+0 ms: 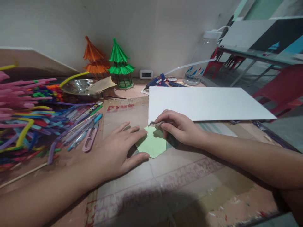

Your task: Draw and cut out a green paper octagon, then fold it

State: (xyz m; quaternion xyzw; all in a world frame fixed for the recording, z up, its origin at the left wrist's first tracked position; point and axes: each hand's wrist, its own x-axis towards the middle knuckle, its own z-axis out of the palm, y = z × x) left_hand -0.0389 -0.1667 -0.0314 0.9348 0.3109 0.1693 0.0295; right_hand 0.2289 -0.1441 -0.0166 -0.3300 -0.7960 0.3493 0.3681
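Note:
A pale green many-sided card point(152, 143) lies flat on the covered table, at the near left corner of a white board point(203, 104). My left hand point(125, 145) rests beside the card with its fingers spread, the thumb and a fingertip on the card's left edge. Over the card's upper right part, my right hand point(178, 127) has thumb and fingers pinched together around a small greyish piece point(159, 125), partly hidden by the fingers. The white board's corner looks torn near those fingertips.
Colourful pipe cleaners point(21, 119), pens and pink snips point(90, 138) lie left. Behind stand a metal bowl point(80, 86), orange point(93, 56) and green point(119, 63) tiered models, a small clock point(146, 74), a blue glue gun point(157, 81) and a clear bottle point(197, 60). Red chairs are right.

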